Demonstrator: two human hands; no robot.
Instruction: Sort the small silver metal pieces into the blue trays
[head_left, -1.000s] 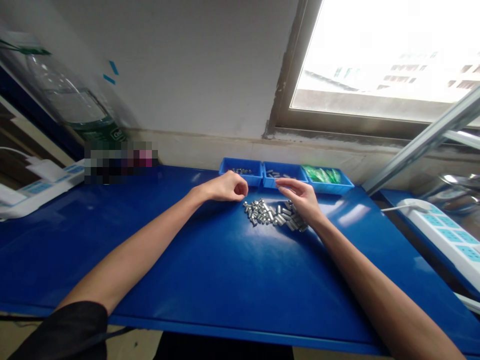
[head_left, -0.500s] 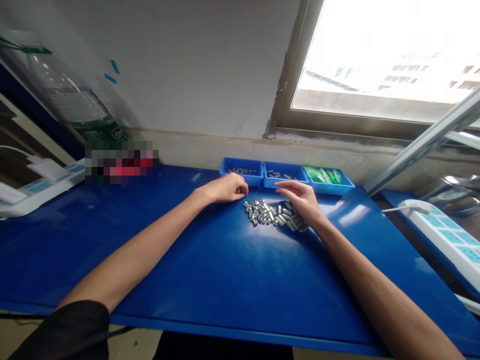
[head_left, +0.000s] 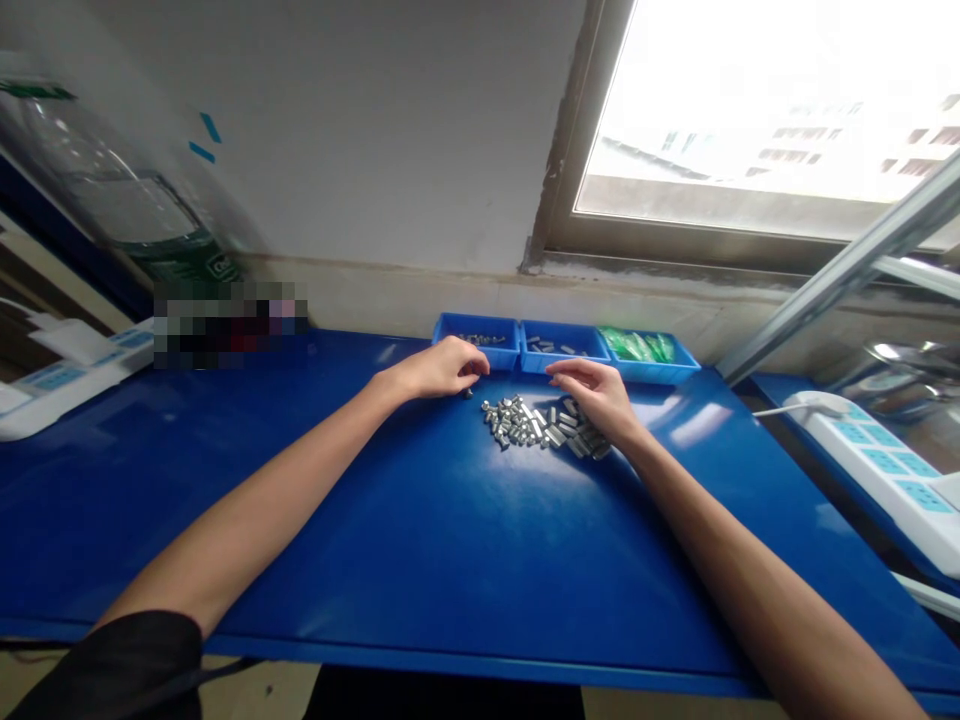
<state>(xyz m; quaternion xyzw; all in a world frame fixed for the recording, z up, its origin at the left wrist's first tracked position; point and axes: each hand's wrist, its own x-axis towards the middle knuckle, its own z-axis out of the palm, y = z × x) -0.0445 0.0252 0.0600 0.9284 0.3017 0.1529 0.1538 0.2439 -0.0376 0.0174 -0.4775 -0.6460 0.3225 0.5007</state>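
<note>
My left hand hovers just in front of the left blue bin, its fingers bent and the thumb slightly apart. Below its fingertips is a small dark metal piece; whether it rests on the table or is in the air I cannot tell. My right hand is over the right side of the metal pile, thumb and forefinger pinched near the middle bin. Anything between those fingertips is too small to make out. The pile holds short nut-like pieces at left and longer metal standoffs at right, partly under my right hand.
Along the wall stand a left blue bin with small metal pieces, a middle bin with longer ones, and a right bin with green bags. Power strips and a large bottle flank the blue table.
My left hand has loosened its pinch, and the small dark piece now shows below its fingers. My right hand stays pinched in nearly the same place. The whole view has shifted slightly.
</note>
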